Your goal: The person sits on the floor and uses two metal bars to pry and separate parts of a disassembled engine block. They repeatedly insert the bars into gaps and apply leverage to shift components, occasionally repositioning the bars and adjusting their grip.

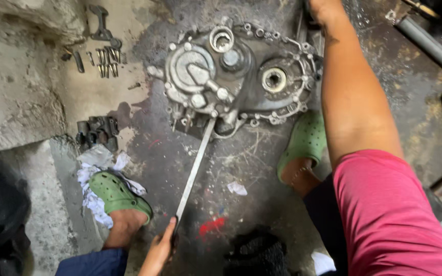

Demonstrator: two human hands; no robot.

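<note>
Oily concrete floor (241,168) carried the engine casing (236,76). Left hand (160,250) gripped a long bar (194,171) levering the casing's edge; right hand was hidden; cover remained seated, bolts (107,56) lay removed.

- The left hand (158,250) grips the lower end of a long metal bar (194,171).
- The bar's far end meets a grey engine casing (236,76) lying on the oily floor (241,158).
- The right arm reaches past the casing; its hand is out of frame.
- 2 green clogs (116,194) flank the bar.
</note>
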